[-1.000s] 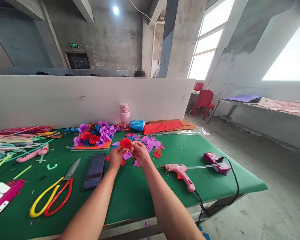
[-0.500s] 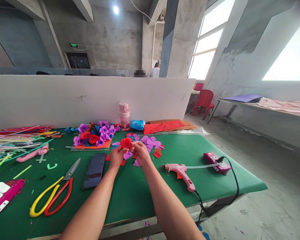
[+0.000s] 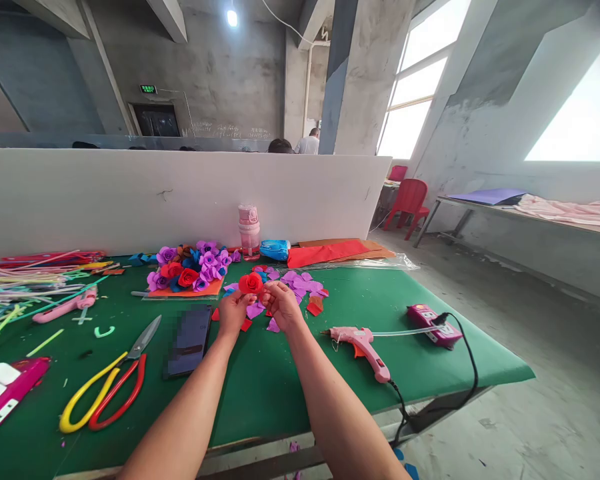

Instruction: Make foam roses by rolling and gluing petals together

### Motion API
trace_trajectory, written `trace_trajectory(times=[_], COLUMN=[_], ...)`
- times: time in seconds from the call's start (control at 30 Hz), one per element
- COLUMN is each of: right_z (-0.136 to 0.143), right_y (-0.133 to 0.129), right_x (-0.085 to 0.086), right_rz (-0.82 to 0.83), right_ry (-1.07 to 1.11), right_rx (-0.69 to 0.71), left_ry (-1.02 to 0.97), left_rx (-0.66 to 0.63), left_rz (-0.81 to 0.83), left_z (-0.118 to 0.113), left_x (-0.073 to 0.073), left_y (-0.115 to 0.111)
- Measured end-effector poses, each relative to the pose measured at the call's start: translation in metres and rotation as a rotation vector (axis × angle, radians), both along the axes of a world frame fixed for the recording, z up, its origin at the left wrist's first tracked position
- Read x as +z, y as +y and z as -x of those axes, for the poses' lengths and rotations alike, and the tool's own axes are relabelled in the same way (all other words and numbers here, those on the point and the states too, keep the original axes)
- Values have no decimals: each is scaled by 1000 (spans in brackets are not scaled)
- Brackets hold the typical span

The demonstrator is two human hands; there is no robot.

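A small red rose-shaped flower of layered, paper-like petals is held up just above the green-covered tabletop, between the person's two hands and in front of the scattered cut petals. The left hand has its thumb and fingers closed in a pinch low on the flower, at its left underside; the right hand has its thumb and fingertips drawn together at the right edge, apparently on an outer petal, though the exact contact is too small to make out. The step in hand looks like setting or shaping that petal, and it calls for a light touch: a firm, low pinch on the left to steady the base, and only the fingertips working on the right — squeezing the rolled middle would likely crush it. Turning the flower a little at a time should help the petals overlap evenly. Just beyond the hands lie the loose purple, flat cut petals, worth leaving flat and unsmeared. To the right, the pink glue gun with a clear stick in its back rests on its side, its nozzle pointing toward the right forearm — if it is hot, that arm should swing wide of the tip.
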State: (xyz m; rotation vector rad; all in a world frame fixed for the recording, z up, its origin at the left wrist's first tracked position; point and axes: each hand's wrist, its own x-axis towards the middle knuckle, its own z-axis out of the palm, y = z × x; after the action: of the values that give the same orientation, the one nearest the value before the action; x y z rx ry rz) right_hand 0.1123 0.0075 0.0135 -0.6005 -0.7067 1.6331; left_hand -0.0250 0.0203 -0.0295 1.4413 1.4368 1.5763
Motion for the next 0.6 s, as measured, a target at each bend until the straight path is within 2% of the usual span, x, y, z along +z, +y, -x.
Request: trace_trajectory(times=[0.33, 0.6], right_z=[1, 0], right_y=[-7, -8], right_x=[5, 5], right_rz=[-5, -1], right_ry=[-61, -118], right_rx=[156, 157], left_ry=[36, 56], left_rx=[21, 44], left_rz=[-27, -24], left_z=[0, -1], left_x=[4, 8], left_y=[-3, -5])
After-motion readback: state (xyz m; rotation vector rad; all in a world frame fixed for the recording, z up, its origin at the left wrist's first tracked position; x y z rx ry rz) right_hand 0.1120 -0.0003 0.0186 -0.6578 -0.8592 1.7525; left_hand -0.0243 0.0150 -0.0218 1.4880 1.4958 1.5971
